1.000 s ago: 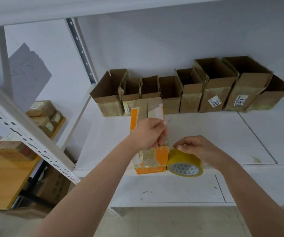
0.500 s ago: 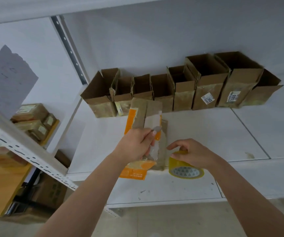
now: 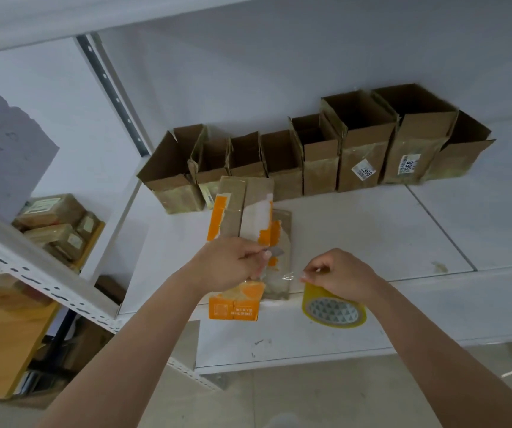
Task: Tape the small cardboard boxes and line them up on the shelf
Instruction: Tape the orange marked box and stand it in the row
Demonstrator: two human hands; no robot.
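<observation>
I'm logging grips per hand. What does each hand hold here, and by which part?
Left hand grips the orange-and-brown box at its middle. Right hand pinches the clear tape end pulled from the roll.

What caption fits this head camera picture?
Left hand holds an orange box; right hand pulls tape.

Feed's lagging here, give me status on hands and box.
Left hand grips orange-patched box. Right hand pinches tape end, roll on shelf. Nothing in the way.
</observation>
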